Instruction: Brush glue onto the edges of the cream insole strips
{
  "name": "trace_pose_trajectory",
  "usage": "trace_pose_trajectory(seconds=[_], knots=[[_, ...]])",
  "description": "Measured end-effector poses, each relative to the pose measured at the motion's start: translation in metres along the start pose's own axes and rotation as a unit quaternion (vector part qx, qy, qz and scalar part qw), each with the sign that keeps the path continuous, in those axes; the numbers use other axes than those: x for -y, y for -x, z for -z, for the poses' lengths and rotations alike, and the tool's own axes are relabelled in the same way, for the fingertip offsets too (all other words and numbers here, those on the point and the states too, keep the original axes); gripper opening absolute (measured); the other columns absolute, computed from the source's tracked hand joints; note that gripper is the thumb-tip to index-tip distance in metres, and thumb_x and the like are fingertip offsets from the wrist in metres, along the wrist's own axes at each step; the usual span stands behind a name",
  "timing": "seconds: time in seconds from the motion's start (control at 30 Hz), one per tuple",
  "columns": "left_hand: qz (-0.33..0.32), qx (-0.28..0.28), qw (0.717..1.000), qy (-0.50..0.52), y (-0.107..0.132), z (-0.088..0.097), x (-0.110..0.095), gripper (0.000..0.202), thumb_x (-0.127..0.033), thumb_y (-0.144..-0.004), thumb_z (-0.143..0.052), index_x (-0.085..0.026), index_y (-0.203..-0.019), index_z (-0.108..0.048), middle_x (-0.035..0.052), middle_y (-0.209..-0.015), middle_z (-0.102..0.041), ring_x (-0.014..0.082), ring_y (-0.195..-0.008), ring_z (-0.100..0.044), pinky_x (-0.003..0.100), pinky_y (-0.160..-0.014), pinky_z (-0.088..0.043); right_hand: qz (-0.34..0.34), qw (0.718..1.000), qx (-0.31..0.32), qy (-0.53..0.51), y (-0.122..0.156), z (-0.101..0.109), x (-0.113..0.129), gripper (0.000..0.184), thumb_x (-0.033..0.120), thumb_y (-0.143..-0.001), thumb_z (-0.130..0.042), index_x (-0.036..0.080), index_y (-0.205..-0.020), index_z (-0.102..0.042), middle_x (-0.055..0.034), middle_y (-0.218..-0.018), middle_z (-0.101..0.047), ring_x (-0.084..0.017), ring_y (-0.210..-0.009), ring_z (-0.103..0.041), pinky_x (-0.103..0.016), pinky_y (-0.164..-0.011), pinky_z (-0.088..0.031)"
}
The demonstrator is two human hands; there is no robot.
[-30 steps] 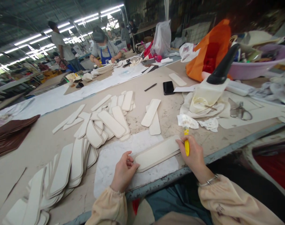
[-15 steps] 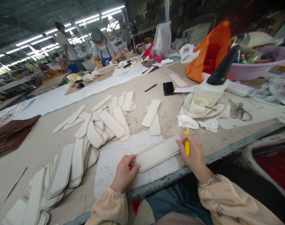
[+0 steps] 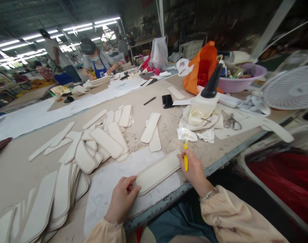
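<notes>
A long cream insole-shaped piece (image 3: 157, 171) lies on a white mat (image 3: 110, 184) at the table's front edge. My left hand (image 3: 122, 199) rests at its left end, fingers curled against the edge. My right hand (image 3: 193, 167) touches its right end and grips a yellow-handled brush (image 3: 185, 158), whose white, glue-clotted head points away from me. A glue bottle with a black nozzle (image 3: 206, 98) stands on rags just beyond.
Several cream pieces (image 3: 100, 141) lie fanned over the table's left and middle. Two more (image 3: 151, 130) lie crossed nearby. Scissors (image 3: 231, 121), a phone (image 3: 167, 100), an orange bag (image 3: 200, 67), a purple basin (image 3: 242, 76) and a white fan (image 3: 290, 87) fill the right. A person in a blue apron (image 3: 96, 64) works far off.
The view has swung right and back, bringing the fan into sight. My hands stay on the piece's two ends, the brush still in my right hand.
</notes>
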State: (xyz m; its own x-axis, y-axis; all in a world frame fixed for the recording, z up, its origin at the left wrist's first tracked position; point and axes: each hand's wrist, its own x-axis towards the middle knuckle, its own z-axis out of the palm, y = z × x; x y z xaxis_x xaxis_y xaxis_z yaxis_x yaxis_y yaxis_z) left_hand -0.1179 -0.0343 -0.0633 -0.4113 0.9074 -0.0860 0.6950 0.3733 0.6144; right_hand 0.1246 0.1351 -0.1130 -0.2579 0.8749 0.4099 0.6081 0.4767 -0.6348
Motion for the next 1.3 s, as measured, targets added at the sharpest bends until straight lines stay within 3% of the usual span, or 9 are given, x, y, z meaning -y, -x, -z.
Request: trace_pose_trajectory(seconds=[0.17,0.3,0.43,0.5,0.67,0.9,1.07,1.3], knots=[[-0.02,-0.004,1.0,-0.02,-0.004,-0.001,0.004,0.036,-0.041,-0.074,-0.059,-0.02,-0.102,-0.069,-0.0003,-0.075,-0.059,0.016,-0.06,-0.06,0.032,-0.061,-0.052,0.036,0.999,0.003,0.031,-0.002,0.004,0.001,0.009,0.018,-0.091,-0.045,0.021,-0.089,-0.053,-0.0076,-0.081,-0.062,-0.024,-0.08,-0.062,-0.036,-0.071,-0.051],[-0.031,0.004,0.998,-0.045,-0.007,-0.002,0.011,0.038,-0.046,-0.074,-0.059,-0.021,-0.101,-0.069,-0.0001,-0.073,-0.06,0.0171,-0.06,-0.061,0.033,-0.061,-0.053,0.129,0.992,0.012,-0.001,0.0,0.013,0.012,0.017,0.008,-0.086,-0.046,0.02,-0.091,-0.056,-0.0121,-0.099,-0.064,-0.027,-0.11,-0.055,-0.045,-0.094,-0.046],[-0.026,0.015,0.998,-0.053,-0.01,-0.004,0.02,0.041,-0.048,-0.072,-0.06,-0.022,-0.102,-0.069,-0.0005,-0.073,-0.06,0.0177,-0.061,-0.062,0.033,-0.061,-0.054,0.244,0.963,0.098,-0.052,0.012,0.012,0.034,0.013,0.014,-0.092,-0.046,0.021,-0.092,-0.057,-0.0083,-0.103,-0.065,-0.02,-0.115,-0.053,-0.041,-0.105,-0.039],[-0.021,0.02,0.998,-0.053,-0.012,-0.004,0.022,0.042,-0.049,-0.072,-0.06,-0.021,-0.102,-0.068,-0.0005,-0.073,-0.06,0.0179,-0.061,-0.062,0.033,-0.061,-0.054,0.262,0.952,0.149,-0.048,0.017,0.008,0.042,0.009,0.022,-0.094,-0.049,0.021,-0.089,-0.056,-0.0059,-0.1,-0.066,-0.018,-0.113,-0.055,-0.038,-0.106,-0.038],[-0.008,0.03,0.997,-0.068,-0.013,-0.004,0.023,0.044,-0.049,-0.074,-0.056,-0.02,-0.105,-0.065,0.0007,-0.079,-0.06,0.0175,-0.062,-0.062,0.034,-0.064,-0.054,0.204,0.963,0.174,0.005,0.016,0.014,0.034,0.015,0.033,-0.09,-0.059,0.02,-0.086,-0.053,-0.0052,-0.094,-0.065,-0.019,-0.106,-0.058,-0.038,-0.104,-0.039],[0.0,0.037,0.996,-0.079,-0.013,-0.005,0.017,0.041,-0.047,-0.074,-0.054,-0.02,-0.103,-0.063,0.0014,-0.082,-0.059,0.0171,-0.062,-0.059,0.034,-0.065,-0.051,0.102,0.983,0.129,0.078,0.009,0.036,0.0,0.012,0.027,-0.089,-0.061,0.021,-0.087,-0.051,-0.0072,-0.102,-0.065,-0.021,-0.101,-0.061,-0.042,-0.102,-0.041],[0.011,0.05,0.994,-0.1,-0.017,-0.002,0.004,0.038,-0.044,-0.073,-0.052,-0.017,-0.099,-0.061,0.0037,-0.087,-0.059,0.0188,-0.066,-0.058,0.036,-0.07,-0.049,0.107,0.983,0.108,0.101,0.01,0.036,0.0,0.009,0.024,-0.09,-0.058,0.02,-0.086,-0.051,-0.0088,-0.101,-0.067,-0.027,-0.122,-0.05,-0.047,-0.108,-0.035],[0.006,0.127,0.978,-0.166,-0.027,0.005,-0.02,0.038,-0.04,-0.076,-0.05,-0.016,-0.103,-0.057,0.0059,-0.094,-0.058,0.0196,-0.074,-0.059,0.035,-0.078,-0.046,0.102,0.986,0.094,0.088,0.011,0.034,-0.001,0.008,0.024,-0.089,-0.058,0.021,-0.086,-0.052,-0.0074,-0.098,-0.067,-0.028,-0.12,-0.05,-0.048,-0.106,-0.037]])
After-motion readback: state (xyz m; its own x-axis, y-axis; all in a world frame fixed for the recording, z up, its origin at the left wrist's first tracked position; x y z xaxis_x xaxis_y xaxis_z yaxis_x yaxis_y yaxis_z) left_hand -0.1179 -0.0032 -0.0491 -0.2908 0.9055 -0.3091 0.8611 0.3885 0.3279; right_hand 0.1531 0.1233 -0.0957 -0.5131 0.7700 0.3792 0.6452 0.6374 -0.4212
